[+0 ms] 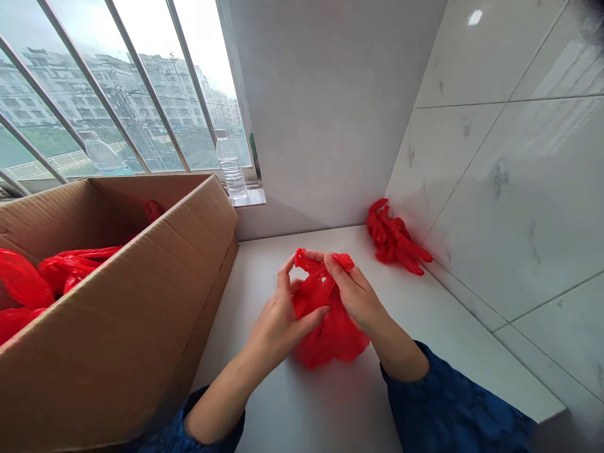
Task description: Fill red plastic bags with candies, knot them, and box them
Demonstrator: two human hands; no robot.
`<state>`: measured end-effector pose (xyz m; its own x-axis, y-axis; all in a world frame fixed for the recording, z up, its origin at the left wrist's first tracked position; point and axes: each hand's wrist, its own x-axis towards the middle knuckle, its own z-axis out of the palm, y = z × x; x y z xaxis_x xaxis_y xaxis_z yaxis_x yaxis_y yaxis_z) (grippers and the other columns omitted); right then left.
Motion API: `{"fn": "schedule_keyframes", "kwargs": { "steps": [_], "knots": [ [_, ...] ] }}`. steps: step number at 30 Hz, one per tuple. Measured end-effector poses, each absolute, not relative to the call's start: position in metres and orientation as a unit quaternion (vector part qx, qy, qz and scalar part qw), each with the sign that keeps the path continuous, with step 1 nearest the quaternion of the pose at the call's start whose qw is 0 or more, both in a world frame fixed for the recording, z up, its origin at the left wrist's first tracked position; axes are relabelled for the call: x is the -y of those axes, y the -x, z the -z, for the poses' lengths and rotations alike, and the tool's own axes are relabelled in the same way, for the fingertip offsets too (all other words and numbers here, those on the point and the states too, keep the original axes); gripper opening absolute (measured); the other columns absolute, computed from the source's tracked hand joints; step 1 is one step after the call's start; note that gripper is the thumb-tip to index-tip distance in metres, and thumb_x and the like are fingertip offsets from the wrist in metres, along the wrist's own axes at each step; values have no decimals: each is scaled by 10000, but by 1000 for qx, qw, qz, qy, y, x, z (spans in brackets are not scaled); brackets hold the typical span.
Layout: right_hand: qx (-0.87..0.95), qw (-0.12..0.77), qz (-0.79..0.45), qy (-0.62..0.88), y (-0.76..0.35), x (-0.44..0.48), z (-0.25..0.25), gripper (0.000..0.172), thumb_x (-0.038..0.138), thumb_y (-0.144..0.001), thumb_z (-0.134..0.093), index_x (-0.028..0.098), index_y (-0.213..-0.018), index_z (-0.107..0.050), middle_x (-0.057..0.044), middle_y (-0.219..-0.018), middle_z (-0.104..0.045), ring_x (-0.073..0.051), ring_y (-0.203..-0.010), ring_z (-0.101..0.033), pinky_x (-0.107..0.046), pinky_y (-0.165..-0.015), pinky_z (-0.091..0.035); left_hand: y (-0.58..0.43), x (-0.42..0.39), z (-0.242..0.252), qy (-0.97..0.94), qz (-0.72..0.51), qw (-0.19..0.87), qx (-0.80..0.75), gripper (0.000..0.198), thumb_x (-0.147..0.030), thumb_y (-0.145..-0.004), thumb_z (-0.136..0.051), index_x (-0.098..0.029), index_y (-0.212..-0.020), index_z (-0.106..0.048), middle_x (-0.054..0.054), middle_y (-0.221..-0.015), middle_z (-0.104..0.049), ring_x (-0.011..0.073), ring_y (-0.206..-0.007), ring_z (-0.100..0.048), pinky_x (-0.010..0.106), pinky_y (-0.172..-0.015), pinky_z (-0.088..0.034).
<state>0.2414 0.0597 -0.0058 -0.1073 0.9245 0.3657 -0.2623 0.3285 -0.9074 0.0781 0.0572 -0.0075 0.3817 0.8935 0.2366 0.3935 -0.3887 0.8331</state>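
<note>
A thin, crumpled red plastic bag (330, 336) hangs between my two hands, just above the white counter. My right hand (356, 289) pinches its top edge between thumb and fingers. On the other side, my left hand (285, 314) has its fingers hooked in a loop at the top of the bag, and its thumb reaches across the front. The lower part of the bag spreads loosely below my fingers. Some fingertips of both hands are hidden behind the plastic.
A large open cardboard box (141, 327) with red plastic bags (75, 267) inside stands on the left. A bunch of red bags (396, 239) lies in the back corner of the white counter (264, 277). A clear bottle (231, 167) stands on the sill of the barred window.
</note>
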Motion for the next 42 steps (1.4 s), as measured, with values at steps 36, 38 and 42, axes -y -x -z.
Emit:
{"fn": "schedule_keyframes", "kwargs": {
  "steps": [36, 38, 42],
  "knots": [
    [747, 470, -297, 364, -263, -58, 3, 91, 226, -923, -647, 242, -1005, -611, -3, -1018, -639, -154, -915, -614, -288, -782, -506, -72, -77, 13, -596, -373, 630, -331, 300, -371, -862, -737, -206, -963, -508, -14, -744, -632, 116, -674, -560, 195, -605, -452],
    [732, 484, -296, 377, -261, -58, 5, 197, 182, -875, -678, 248, -1031, -576, 5, -1007, -639, -154, -903, -613, -273, -730, -513, -73, -75, 12, -602, -384, 622, -322, 271, -370, -887, -705, -216, -970, -499, -7, -761, -648, 122, -665, -574, 196, -579, -462],
    [744, 495, -191, 405, -260, -59, 7, 213, 51, -832, -588, 242, -912, -534, 17, -952, -570, -144, -852, -579, -273, -713, -487, -74, -72, 9, -577, -401, 638, -316, 238, -313, -900, -687, -200, -1086, -590, 43, -953, -681, 130, -768, -611, 209, -666, -514]
  ]
}}
